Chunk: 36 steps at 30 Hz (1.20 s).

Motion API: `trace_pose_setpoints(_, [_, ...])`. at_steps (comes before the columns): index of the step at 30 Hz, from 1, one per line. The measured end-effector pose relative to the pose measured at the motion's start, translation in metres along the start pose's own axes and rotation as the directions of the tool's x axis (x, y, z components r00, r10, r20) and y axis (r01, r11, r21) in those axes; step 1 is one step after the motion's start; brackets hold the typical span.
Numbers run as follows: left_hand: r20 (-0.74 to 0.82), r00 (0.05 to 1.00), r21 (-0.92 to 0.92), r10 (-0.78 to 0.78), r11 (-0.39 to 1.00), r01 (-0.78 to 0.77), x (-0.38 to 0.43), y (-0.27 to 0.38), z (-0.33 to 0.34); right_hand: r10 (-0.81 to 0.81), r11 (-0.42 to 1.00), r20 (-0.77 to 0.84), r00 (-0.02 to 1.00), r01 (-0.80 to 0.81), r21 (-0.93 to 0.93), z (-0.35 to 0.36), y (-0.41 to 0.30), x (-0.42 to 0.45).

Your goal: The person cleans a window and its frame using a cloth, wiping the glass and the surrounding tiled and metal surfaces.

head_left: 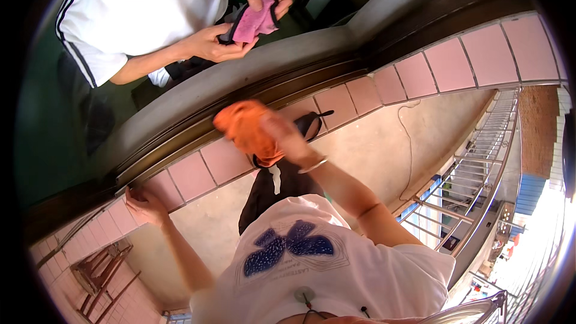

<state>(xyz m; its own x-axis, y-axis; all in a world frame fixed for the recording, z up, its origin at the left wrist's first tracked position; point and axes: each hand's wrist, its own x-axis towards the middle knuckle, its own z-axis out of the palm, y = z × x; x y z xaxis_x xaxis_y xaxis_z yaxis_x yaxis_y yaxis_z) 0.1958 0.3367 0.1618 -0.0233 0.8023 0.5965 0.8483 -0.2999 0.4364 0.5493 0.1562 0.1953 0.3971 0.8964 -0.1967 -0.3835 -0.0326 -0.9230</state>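
My right hand [285, 137], blurred, grips a bunched orange cloth [245, 128]. The cloth is over the dark window track and the pink tiled sill [186, 175]. Beside that hand lies a black looped item [310, 123] on the tiles; I cannot tell exactly what it is. At the left, my left hand [146, 207] rests on the sill by the end of the window frame, with fingers apart and nothing held. Across the opening, another person in a white shirt [153, 9] holds a pink cloth [256, 18] with black trim in both hands.
A grey window ledge [288, 60] and dark frame [432, 22] separate me from that person. A metal railing [486, 198] runs along the right. Brown wooden furniture [103, 265] stands at lower left. A thin cord [408, 144] lies on the beige floor [369, 153].
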Motion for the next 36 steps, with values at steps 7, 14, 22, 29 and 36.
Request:
trace_pose_setpoints(7, [0.014,1.0,0.046,0.012,0.999,-0.012,-0.002,-0.003,0.003,-0.185,0.903,-0.313,0.931,0.035,-0.429,-0.158,-0.104,-0.003])
trace_pose_setpoints(14, [0.024,0.996,0.001,-0.087,0.996,0.087,-0.002,-0.001,0.002,-0.704,-0.107,-0.083,0.706,-0.221,-0.969,-0.171,-0.09,0.014])
trace_pose_setpoints(22, [0.032,0.997,0.005,-0.066,0.998,0.066,0.0,-0.007,0.005,-0.747,-0.142,-0.042,0.663,-0.221,-0.965,-0.195,-0.08,0.04])
trace_pose_setpoints(29, [0.033,0.996,0.025,-0.08,0.997,0.079,-0.002,-0.004,0.002,-0.363,0.706,-0.463,0.809,-0.085,-0.703,-0.156,-0.099,0.035])
trace_pose_setpoints(36, [0.034,0.998,0.023,-0.055,0.998,0.054,0.001,-0.004,0.001,-0.804,-0.12,0.055,0.593,-0.071,-0.99,-0.166,-0.097,0.035])
